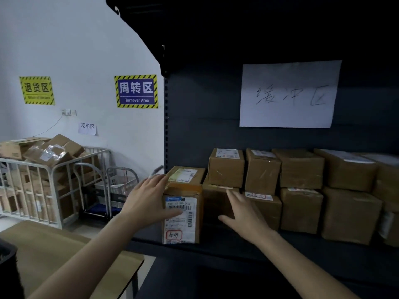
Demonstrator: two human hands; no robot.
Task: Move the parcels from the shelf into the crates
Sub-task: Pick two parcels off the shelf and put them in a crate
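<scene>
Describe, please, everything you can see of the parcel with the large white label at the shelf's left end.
The labelled parcel is a tall brown cardboard box, upright at the front left of the shelf. A white shipping label with barcodes, a blue strip and a red-ringed mark covers its front; orange-brown tape crosses the top. The left hand lies flat on its left front edge; the right hand is open right of it, apparently apart.
</scene>
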